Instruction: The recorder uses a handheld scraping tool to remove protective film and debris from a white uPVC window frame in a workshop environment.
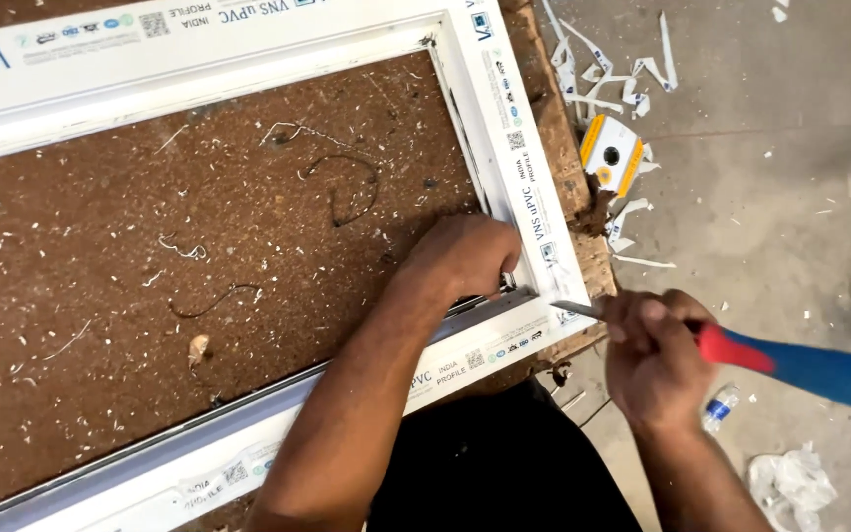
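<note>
Brown chipboard forms the worktable, and it is covered with small white shavings and a few thin curled wires. On it lies a white plastic window frame, still with its protective film; the corner of the frame nearest to the person sits at the table's edge. The left hand rests inside this corner, fingers curled and pressed against the inner side of the frame; whether it grips anything I cannot tell. The right hand is just outside the same corner, closed around a chisel with a red and blue handle. The metal blade points to the left and its tip touches the outer side of the frame corner. Beside the table, on the grey concrete floor, there are white plastic strips, a yellow and white tape measure and a small bottle
</note>
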